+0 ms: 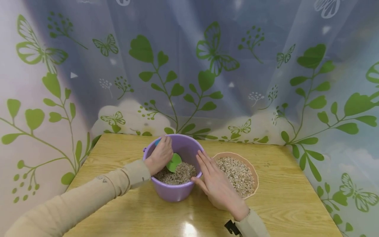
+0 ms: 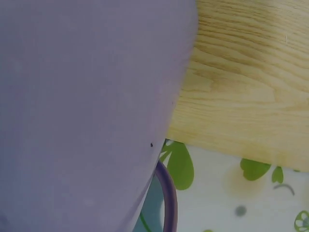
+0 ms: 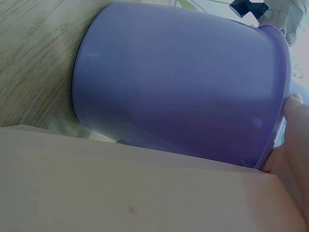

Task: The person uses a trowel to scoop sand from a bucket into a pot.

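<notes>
Backdrop: printed curtain (image 1: 183,59), green leaves and butterflies all over it, right behind the wood-grain table (image 1: 284,214).
Scoop: here's the green scoop (image 1: 174,162), inside the bucket, its blade slanting down against the brownish granules (image 1: 184,172).
Left hand: in over the rim goes the left hand (image 1: 161,154), fingers curled and clamped on the scoop's handle, a bit of blue (image 1: 157,142) peeking out beyond them; the thumb is hidden.
Bucket: purple bucket (image 1: 174,193), upright on the table, granules covering what shows of its floor.
Right hand: the right hand (image 1: 215,186) lies along the bucket's right rim, fingers straight and close together, thumb well apart, the tips touching the edge.
Bowl: just beside, partly behind that hand, a peach bowl (image 1: 257,181) of paler granules (image 1: 237,171).
Sleeves: beige sleeves (image 1: 109,186) on both arms, a black strap (image 1: 232,227) at the right cuff.
</notes>
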### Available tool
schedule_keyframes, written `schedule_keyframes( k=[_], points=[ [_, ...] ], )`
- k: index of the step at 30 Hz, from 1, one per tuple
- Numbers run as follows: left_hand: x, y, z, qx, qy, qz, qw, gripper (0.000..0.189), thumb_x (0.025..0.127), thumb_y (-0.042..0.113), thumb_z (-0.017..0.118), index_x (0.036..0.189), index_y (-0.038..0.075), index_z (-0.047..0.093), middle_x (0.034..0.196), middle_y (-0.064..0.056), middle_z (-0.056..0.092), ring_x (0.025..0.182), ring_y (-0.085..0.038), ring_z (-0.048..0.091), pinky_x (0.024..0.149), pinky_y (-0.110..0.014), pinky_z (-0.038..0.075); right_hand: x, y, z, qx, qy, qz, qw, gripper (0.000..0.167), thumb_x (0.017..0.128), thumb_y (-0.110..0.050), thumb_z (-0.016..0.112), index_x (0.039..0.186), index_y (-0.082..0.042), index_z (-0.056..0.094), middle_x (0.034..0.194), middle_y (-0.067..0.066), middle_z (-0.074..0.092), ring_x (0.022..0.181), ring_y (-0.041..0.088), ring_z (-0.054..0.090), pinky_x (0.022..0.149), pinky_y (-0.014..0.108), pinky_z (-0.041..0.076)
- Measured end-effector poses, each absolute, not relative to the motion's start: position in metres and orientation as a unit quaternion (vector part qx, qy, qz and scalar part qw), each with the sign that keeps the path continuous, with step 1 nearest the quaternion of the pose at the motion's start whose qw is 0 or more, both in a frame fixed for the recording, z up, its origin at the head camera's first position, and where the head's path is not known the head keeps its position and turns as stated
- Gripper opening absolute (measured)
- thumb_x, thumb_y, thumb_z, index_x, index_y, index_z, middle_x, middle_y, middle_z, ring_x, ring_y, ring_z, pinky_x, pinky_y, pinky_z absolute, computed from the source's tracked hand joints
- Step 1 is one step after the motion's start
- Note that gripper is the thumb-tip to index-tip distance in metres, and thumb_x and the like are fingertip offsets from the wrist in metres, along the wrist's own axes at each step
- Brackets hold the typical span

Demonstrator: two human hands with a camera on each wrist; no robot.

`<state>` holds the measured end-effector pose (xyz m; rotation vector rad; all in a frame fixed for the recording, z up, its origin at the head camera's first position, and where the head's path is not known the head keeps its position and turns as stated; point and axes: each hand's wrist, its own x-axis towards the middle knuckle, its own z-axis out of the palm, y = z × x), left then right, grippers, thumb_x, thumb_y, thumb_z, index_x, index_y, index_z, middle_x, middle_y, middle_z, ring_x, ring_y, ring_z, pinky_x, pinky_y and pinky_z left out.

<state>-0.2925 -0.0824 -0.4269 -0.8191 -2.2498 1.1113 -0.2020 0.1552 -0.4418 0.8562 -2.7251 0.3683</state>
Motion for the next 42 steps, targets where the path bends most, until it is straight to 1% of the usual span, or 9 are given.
schedule_keyframes(
  k=[4,9,14,18,23,28,35,38,42],
  points=[
    [-0.294,-0.083,-0.427,-0.329,-0.811,0.401,0.272,0.019,0.091,0.031,0.064,0.081,0.019,0.074,0.082,0.001,0.059,0.085,-0.018,0.047,0.084,-0.032,0.04,-0.203,0.155,-0.441,0.302,-0.935,0.125,0.141,0.073,0.108,-0.051,0.036,0.159,-0.001,0.022,0.167,0.015,0.018,0.154,0.031,0.02,0.119,0.05,0.027],
    [-0.299,-0.084,-0.428,-0.356,-0.8,0.409,0.255,0.019,0.094,0.031,0.062,0.094,0.019,0.076,0.09,0.0,0.061,0.089,-0.019,0.048,0.084,-0.034,0.04,-0.204,0.154,-0.441,0.308,-0.932,0.127,0.144,0.073,0.108,-0.05,0.038,0.158,-0.001,0.023,0.167,0.016,0.019,0.153,0.032,0.021,0.119,0.051,0.027],
    [-0.302,-0.086,-0.428,-0.389,-0.808,0.36,0.257,0.033,0.099,0.042,0.059,0.102,0.015,0.077,0.099,-0.003,0.067,0.096,-0.02,0.054,0.084,-0.032,0.043,-0.205,0.153,-0.441,0.308,-0.931,0.13,0.146,0.073,0.107,-0.051,0.039,0.158,-0.001,0.024,0.166,0.016,0.02,0.153,0.032,0.022,0.119,0.05,0.028],
    [-0.301,-0.09,-0.427,-0.398,-0.821,0.321,0.255,0.05,0.098,0.057,0.054,0.099,0.013,0.077,0.098,-0.003,0.068,0.094,-0.019,0.056,0.082,-0.032,0.045,-0.205,0.152,-0.441,0.306,-0.932,0.134,0.142,0.073,0.107,-0.052,0.037,0.159,-0.002,0.024,0.167,0.015,0.019,0.153,0.031,0.021,0.119,0.05,0.028],
    [-0.298,-0.094,-0.427,-0.392,-0.852,0.269,0.219,0.049,0.099,0.054,0.056,0.093,0.01,0.076,0.093,-0.005,0.066,0.089,-0.021,0.057,0.078,-0.033,0.047,-0.205,0.15,-0.442,0.302,-0.934,0.137,0.136,0.073,0.107,-0.052,0.036,0.159,-0.002,0.024,0.167,0.013,0.018,0.153,0.031,0.021,0.119,0.05,0.028],
    [-0.293,-0.099,-0.424,-0.359,-0.898,0.193,0.167,0.048,0.098,0.05,0.062,0.079,0.007,0.072,0.088,-0.009,0.067,0.088,-0.025,0.06,0.079,-0.036,0.049,-0.203,0.149,-0.444,0.296,-0.937,0.138,0.127,0.073,0.107,-0.054,0.034,0.159,-0.004,0.023,0.168,0.012,0.017,0.154,0.03,0.02,0.118,0.05,0.028],
    [-0.283,-0.103,-0.417,-0.345,-0.907,0.145,0.193,0.055,0.096,0.053,0.062,0.064,0.009,0.064,0.078,-0.008,0.064,0.078,-0.023,0.061,0.072,-0.035,0.052,-0.201,0.152,-0.442,0.276,-0.945,0.142,0.102,0.074,0.107,-0.057,0.029,0.161,-0.007,0.017,0.169,0.008,0.012,0.155,0.027,0.015,0.12,0.049,0.025],
    [-0.279,-0.104,-0.416,-0.328,-0.915,0.14,0.187,0.056,0.096,0.054,0.061,0.065,0.008,0.065,0.077,-0.008,0.064,0.077,-0.023,0.06,0.071,-0.035,0.052,-0.2,0.153,-0.441,0.275,-0.945,0.147,0.099,0.073,0.108,-0.054,0.032,0.161,-0.007,0.016,0.169,0.009,0.011,0.155,0.029,0.015,0.12,0.05,0.025],
    [-0.277,-0.106,-0.412,-0.286,-0.939,0.122,0.147,0.055,0.098,0.054,0.058,0.073,0.006,0.07,0.089,-0.011,0.068,0.09,-0.026,0.065,0.078,-0.039,0.055,-0.2,0.154,-0.441,0.279,-0.943,0.148,0.104,0.072,0.108,-0.052,0.032,0.161,-0.006,0.015,0.169,0.01,0.011,0.155,0.029,0.015,0.12,0.051,0.024]
  ],
)
